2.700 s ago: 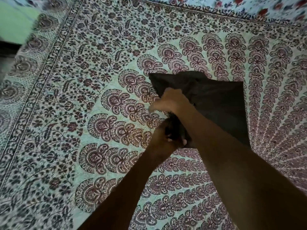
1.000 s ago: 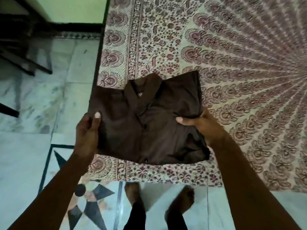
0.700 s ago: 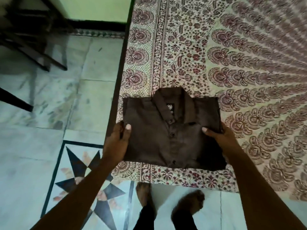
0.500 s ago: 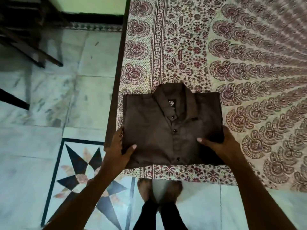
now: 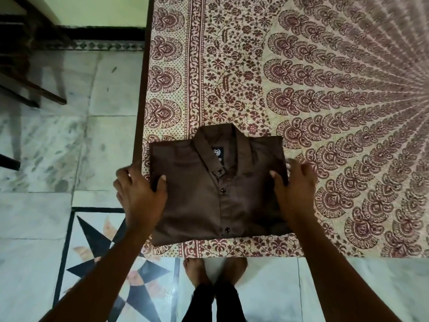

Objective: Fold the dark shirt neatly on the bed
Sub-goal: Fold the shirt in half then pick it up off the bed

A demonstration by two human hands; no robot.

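The person's bare feet [image 5: 214, 271] are standing on the marble floor [image 5: 46, 159], right up against the near edge of the bed [image 5: 243, 73]. Just past them, two arms are reaching out to the dark shirt [image 5: 197, 205]. It is lying flat on the near left corner of the bed, folded into a tidy block with its buttons [image 5: 223, 190] facing up. The left hand [image 5: 139, 196] is holding the shirt's left side and the right hand [image 5: 296, 194] is holding its right side. Each grip is pinching the edge, with the thumb lying on top and the fingers curling down beside the cloth. I cannot tell whether the fingertips are going under the shirt. It looks like the folding is nearly done and the hands are just setting the block straight. To do this well, both hands should be letting go slowly and together, sliding out sideways so no layer is getting dragged along. The shirt's left edge is sitting very close to the side of the bed, so a small nudge to the right would help stop it slipping off. Farther up, the collar [image 5: 218, 138] is sitting neat with its label [image 5: 217, 151] showing — a soft pat there should be enough. Beyond it the bed's patterned cover [image 5: 348, 89] is stretching away, and dark chair legs [image 5: 34, 89] are standing on the floor at the far left.
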